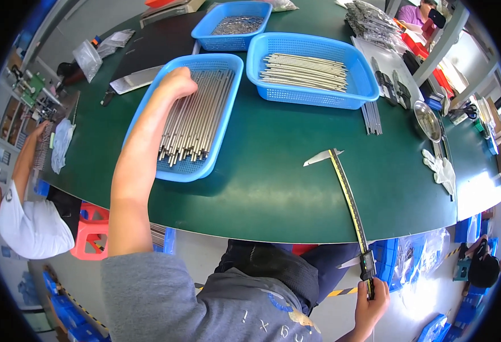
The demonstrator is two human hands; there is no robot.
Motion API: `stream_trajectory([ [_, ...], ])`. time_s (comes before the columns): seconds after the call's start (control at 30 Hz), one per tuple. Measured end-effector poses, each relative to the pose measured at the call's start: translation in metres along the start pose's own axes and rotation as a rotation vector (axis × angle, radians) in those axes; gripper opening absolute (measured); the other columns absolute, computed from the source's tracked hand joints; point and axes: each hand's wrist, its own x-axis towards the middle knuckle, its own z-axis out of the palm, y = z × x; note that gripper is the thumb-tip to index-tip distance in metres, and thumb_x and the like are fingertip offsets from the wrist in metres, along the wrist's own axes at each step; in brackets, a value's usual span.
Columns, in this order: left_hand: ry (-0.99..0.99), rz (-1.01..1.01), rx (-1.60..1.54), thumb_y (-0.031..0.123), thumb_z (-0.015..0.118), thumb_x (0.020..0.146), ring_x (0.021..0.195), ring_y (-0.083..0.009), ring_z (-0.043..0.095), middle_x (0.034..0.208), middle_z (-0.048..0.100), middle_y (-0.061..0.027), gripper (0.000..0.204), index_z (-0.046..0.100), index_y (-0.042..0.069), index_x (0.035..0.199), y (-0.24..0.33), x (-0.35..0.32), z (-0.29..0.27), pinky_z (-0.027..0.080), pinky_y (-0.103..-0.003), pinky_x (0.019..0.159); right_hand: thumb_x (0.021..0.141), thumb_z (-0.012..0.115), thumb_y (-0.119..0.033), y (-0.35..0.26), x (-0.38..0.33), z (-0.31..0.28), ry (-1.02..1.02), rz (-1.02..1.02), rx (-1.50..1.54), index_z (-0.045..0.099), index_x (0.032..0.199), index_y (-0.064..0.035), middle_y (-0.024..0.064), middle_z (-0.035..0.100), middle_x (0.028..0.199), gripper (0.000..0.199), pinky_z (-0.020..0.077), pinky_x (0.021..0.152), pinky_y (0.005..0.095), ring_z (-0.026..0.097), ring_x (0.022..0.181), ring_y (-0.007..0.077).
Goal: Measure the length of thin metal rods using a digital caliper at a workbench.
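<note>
My left arm reaches over a blue basket (229, 102) full of long thin metal rods (196, 122). At the far end of the rods, my left hand (179, 82) is closed, its fingers curled down and largely hidden, so what it grips does not show. In my right hand (371, 305), near my lap at the table's front edge, is a digital caliper (350, 199). Its black display body is next to my fingers, and its long scale extends over the green tabletop. The other end of the caliper, with a jaw, reaches toward the middle of the table.
Another blue basket (313, 98) of rods stands farther back, beside a smaller blue basket (227, 43) of small metal parts. A few loose rods (371, 118), a strainer (428, 121) and a white glove (440, 171) lie to the right. A co-worker (31, 219) sits at the left.
</note>
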Motion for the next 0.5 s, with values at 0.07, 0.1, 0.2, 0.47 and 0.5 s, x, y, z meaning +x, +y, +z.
stream_trajectory([
  [0.07, -0.027, -0.013, 0.036, 0.018, 0.063, 0.068, 0.091, -0.0294, 0.067, 0.093, 0.067, -0.0229, 0.033, 0.067, -0.003, 0.093, 0.008, -0.003, -0.002, 0.051, -0.037, 0.077, 0.075, 0.071, -0.014, -0.002, -0.001, 0.003, 0.03, -0.003, -0.023, 0.059, 0.089, 0.0025, 0.0139, 0.054, 0.074, 0.025, 0.0399, 0.056, 0.0352, 0.052, 0.062, 0.0287],
  [0.1, -0.044, -0.038, 0.07, 0.02, 0.064, 0.068, 0.089, -0.0297, 0.067, 0.091, 0.067, -0.023, 0.034, 0.067, -0.004, 0.093, 0.012, -0.004, -0.002, 0.052, -0.037, 0.075, 0.073, 0.073, -0.017, -0.003, -0.001, 0.003, 0.058, -0.021, -0.042, 0.061, 0.087, 0.0001, 0.012, 0.054, 0.07, 0.025, 0.0393, 0.05, 0.0344, 0.052, 0.055, 0.0263],
  [0.2, -0.021, -0.043, 0.01, 0.025, 0.067, 0.07, 0.078, -0.0296, 0.068, 0.084, 0.068, -0.0197, 0.033, 0.068, -0.004, 0.088, 0.004, 0.0, -0.002, 0.052, -0.038, 0.07, 0.075, 0.07, -0.014, -0.009, -0.003, 0.0, 0.024, 0.03, -0.046, 0.058, 0.089, 0.0008, 0.0124, 0.051, 0.073, 0.024, 0.0377, 0.052, 0.0342, 0.049, 0.058, 0.0268],
  [0.47, 0.779, 0.892, -0.579, -0.002, 0.058, 0.082, 0.074, -0.0191, 0.063, 0.082, 0.065, -0.008, 0.017, 0.063, 0.006, 0.097, 0.106, -0.106, -0.021, 0.05, -0.028, 0.065, 0.073, 0.07, -0.015, -0.016, -0.001, 0.007, 0.055, 0.086, -0.067, 0.059, 0.095, -0.002, 0.0099, 0.054, 0.07, 0.027, 0.039, 0.048, 0.0327, 0.052, 0.052, 0.0235],
  [0.5, 0.888, 1.118, -0.454, -0.003, 0.058, 0.081, 0.074, -0.0199, 0.063, 0.083, 0.065, -0.0066, 0.019, 0.064, 0.007, 0.096, 0.128, -0.133, -0.018, 0.051, -0.028, 0.066, 0.073, 0.07, -0.014, -0.017, -0.001, 0.007, 0.08, 0.091, -0.024, 0.059, 0.096, -0.0022, 0.0097, 0.055, 0.07, 0.028, 0.0392, 0.048, 0.0319, 0.052, 0.051, 0.0222],
])
